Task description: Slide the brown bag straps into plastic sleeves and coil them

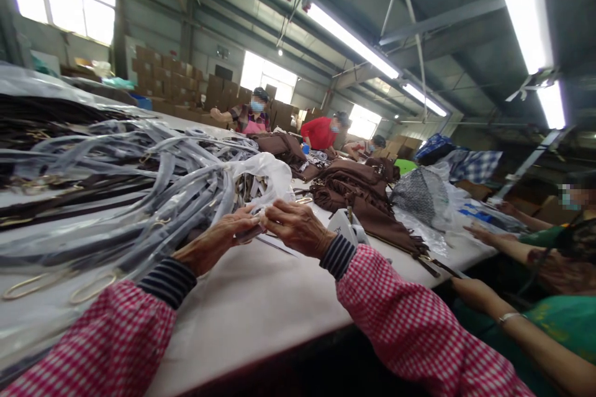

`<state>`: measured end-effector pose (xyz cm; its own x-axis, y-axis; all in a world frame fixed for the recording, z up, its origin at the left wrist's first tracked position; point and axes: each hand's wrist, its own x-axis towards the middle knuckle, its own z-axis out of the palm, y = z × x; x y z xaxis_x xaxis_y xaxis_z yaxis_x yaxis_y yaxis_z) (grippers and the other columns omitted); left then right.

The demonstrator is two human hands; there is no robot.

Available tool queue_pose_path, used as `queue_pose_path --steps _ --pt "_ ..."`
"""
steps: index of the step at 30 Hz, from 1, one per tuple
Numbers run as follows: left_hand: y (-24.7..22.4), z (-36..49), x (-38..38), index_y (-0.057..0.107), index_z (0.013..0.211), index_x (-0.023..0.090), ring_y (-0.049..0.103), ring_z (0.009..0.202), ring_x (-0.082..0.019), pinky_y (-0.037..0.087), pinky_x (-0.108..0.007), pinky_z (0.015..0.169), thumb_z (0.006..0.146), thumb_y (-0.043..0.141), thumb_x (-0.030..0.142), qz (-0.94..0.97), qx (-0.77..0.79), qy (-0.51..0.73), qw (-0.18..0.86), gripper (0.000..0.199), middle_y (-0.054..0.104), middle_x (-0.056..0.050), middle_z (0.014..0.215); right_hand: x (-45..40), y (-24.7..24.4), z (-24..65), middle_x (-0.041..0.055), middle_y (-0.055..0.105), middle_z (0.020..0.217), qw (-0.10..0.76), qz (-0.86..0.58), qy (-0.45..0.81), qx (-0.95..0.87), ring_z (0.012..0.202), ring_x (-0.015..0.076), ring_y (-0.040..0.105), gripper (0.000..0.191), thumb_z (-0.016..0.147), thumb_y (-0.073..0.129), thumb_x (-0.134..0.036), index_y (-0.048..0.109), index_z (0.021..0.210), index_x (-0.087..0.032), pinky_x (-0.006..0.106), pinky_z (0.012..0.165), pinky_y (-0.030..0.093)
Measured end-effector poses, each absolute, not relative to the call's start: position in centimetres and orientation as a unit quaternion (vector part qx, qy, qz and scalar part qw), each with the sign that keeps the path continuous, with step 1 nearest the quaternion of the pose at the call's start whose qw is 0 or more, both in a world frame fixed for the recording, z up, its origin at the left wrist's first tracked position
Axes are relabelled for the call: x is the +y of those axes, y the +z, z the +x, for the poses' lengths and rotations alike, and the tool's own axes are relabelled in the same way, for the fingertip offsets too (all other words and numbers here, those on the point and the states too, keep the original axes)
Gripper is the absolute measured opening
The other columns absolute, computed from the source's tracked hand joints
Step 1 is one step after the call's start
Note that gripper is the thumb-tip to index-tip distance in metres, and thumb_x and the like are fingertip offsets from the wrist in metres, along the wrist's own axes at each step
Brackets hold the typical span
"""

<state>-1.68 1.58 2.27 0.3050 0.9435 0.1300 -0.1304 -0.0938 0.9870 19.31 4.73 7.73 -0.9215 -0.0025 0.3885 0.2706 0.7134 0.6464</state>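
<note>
My left hand (pixel 218 237) and my right hand (pixel 300 226) meet over the near part of the table. Between their fingertips is a small pale item (pixel 250 234), mostly hidden by the fingers; its kind cannot be told. My right fingers are pinched together, and my left fingers close against the same item. Just beyond them lies a heap of plastic-wrapped straps (pixel 195 192) with gold-coloured metal loops. White translucent wrapping (pixel 272 167) rises behind my fingertips. A white device (pixel 347 223) stands right of my right hand.
Brown fringed bags (pixel 354 186) are piled beyond my right hand. Unwrapped dark straps (pixel 69 198) lie at left. A co-worker's arm (pixel 484 298) reaches to the table edge at right, near clear plastic bags (pixel 428 198). Other people work across the table (pixel 298 285).
</note>
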Motion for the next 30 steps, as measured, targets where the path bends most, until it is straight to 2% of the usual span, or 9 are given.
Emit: queue_pose_path --steps 5,11,14,16,20,23,26,28,30 --pt "1.5 -1.4 1.7 0.075 0.098 0.018 0.053 0.134 -0.034 0.042 -0.046 0.114 0.078 0.076 0.046 0.576 0.329 0.466 0.585 0.034 0.073 -0.013 0.118 3.8 6.7 20.0 0.0058 0.068 0.092 0.227 -0.084 -0.363 -0.900 0.088 0.0191 0.059 0.019 0.108 0.050 -0.020 0.066 0.099 -0.016 0.033 0.068 0.045" --pt "0.4 -0.7 2.1 0.076 0.081 0.021 0.038 0.149 -0.034 0.034 -0.047 0.121 0.078 0.071 0.038 0.582 0.338 0.455 0.583 0.018 0.073 -0.011 0.119 3.2 4.7 21.0 0.0067 0.068 0.097 0.239 -0.122 -0.310 -0.912 0.092 0.0198 0.059 0.014 0.105 0.052 -0.015 0.065 0.100 -0.017 0.032 0.071 0.045" --pt "0.2 -0.3 1.9 0.075 0.074 0.023 0.030 0.153 -0.032 0.027 -0.050 0.126 0.079 0.067 0.038 0.626 0.354 0.447 0.532 0.017 0.073 -0.010 0.119 2.8 3.9 21.2 0.0068 0.069 0.099 0.233 -0.158 -0.271 -0.921 0.094 0.0204 0.059 0.014 0.104 0.053 -0.015 0.066 0.103 -0.018 0.032 0.073 0.047" --pt "0.2 0.0 1.7 0.074 0.072 0.023 0.029 0.154 -0.033 0.021 -0.053 0.128 0.081 0.066 0.040 0.667 0.380 0.430 0.475 0.020 0.069 -0.009 0.131 2.1 3.8 21.5 0.0074 0.070 0.103 0.237 -0.197 -0.230 -0.923 0.098 0.0219 0.059 0.012 0.103 0.057 -0.016 0.067 0.109 -0.019 0.033 0.078 0.050" --pt "0.0 0.5 1.2 0.074 0.079 0.022 0.035 0.150 -0.038 0.024 -0.059 0.126 0.082 0.064 0.044 0.709 0.438 0.397 0.384 0.024 0.043 -0.006 0.163 -0.6 5.1 24.8 0.0101 0.069 0.120 0.327 -0.278 -0.128 -0.894 0.113 0.0254 0.059 0.030 0.098 0.066 -0.020 0.063 0.129 -0.022 0.039 0.092 0.054" --pt "-1.1 0.4 1.5 0.076 0.089 0.023 0.033 0.151 -0.040 0.022 -0.062 0.126 0.085 0.063 0.052 0.741 0.458 0.380 0.312 0.032 0.037 -0.008 0.167 -2.6 6.7 30.5 0.0099 0.068 0.119 0.440 -0.372 -0.087 -0.813 0.109 0.0248 0.062 0.026 0.099 0.064 -0.025 0.068 0.125 -0.024 0.036 0.082 0.056" --pt "-2.8 0.4 2.6 0.076 0.100 0.024 0.032 0.152 -0.039 0.023 -0.061 0.126 0.091 0.058 0.056 0.770 0.457 0.384 0.226 0.038 0.033 -0.008 0.169 -3.9 7.8 37.2 0.0086 0.069 0.107 0.521 -0.507 -0.031 -0.686 0.090 0.0217 0.064 0.021 0.095 0.066 -0.034 0.074 0.109 -0.021 0.029 0.062 0.052" --pt "-4.0 0.6 3.7 0.077 0.098 0.022 0.036 0.150 -0.039 0.023 -0.060 0.125 0.096 0.050 0.052 0.795 0.445 0.374 0.175 0.040 0.034 -0.009 0.169 -4.4 7.8 40.9 0.0081 0.069 0.101 0.527 -0.581 0.055 -0.617 0.083 0.0202 0.060 0.025 0.087 0.070 -0.039 0.076 0.100 -0.019 0.026 0.056 0.048" --pt "-5.0 0.9 4.8 0.078 0.094 0.021 0.041 0.145 -0.041 0.025 -0.062 0.124 0.095 0.049 0.053 0.807 0.444 0.367 0.130 0.043 0.040 -0.012 0.165 -4.5 7.3 43.1 0.0092 0.069 0.099 0.501 -0.622 0.155 -0.581 0.082 0.0203 0.058 0.028 0.081 0.073 -0.043 0.077 0.092 -0.017 0.024 0.052 0.044"
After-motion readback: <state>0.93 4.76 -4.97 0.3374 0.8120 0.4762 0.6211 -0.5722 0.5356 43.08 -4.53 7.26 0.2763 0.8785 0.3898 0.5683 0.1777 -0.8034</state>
